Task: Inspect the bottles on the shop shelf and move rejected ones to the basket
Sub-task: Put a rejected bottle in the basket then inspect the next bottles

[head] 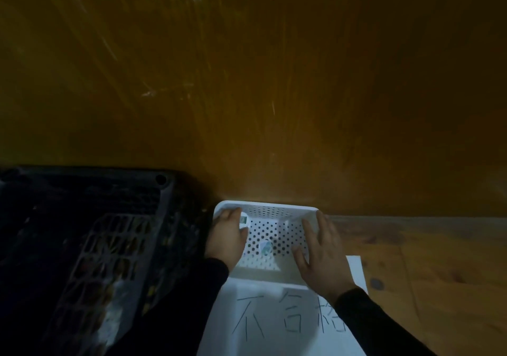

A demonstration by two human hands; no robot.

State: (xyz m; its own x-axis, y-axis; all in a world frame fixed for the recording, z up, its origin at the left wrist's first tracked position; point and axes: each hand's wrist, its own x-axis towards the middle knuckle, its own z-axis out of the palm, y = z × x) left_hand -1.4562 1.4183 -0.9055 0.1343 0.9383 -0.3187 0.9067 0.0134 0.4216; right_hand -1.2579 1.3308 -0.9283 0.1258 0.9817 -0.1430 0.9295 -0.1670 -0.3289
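A white perforated basket [274,207] stands on the floor against a brown panel. My left hand [226,236] reaches into its left side, fingers curled round a small white bottle [243,220] with a green label, mostly hidden by the hand. My right hand [319,251] lies with fingers spread and straight over the basket's right wall, holding nothing. Another small bottle [264,247], white with a bluish label, lies on the basket's bottom between my hands.
A white paper sheet [274,322] with handwritten characters lies against the basket's near side. A dark plastic crate [82,246] sits close on the left. The brown wooden panel [274,81] fills the view above. Wooden floor [425,259] extends to the right.
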